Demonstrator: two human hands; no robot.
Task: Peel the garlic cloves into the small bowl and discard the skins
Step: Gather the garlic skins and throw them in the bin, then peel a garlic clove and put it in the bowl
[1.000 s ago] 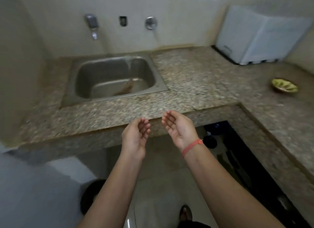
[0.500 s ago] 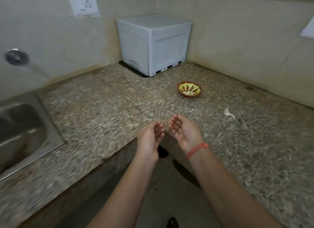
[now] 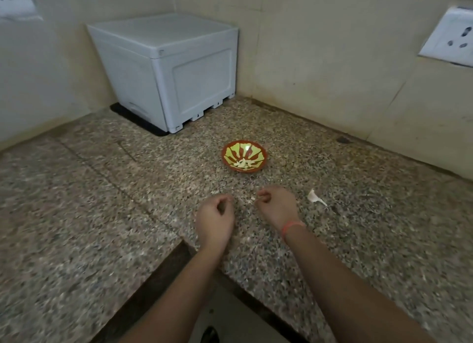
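left hand [image 3: 215, 221], right hand [image 3: 277, 205] side by side, fingers [image 3: 224, 201] curled.

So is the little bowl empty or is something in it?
Not empty: pale pieces, probably peeled garlic, lie in the bottom of the small bowl, which stands upright on the counter.

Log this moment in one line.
left hand: curled, contents unseen | right hand: curled, contents unseen | small bowl: pale garlic pieces inside, beyond hands | white scrap: on counter, right of right hand

Head view — looks forward-down onto countertop [image 3: 102, 214] corner, close range.
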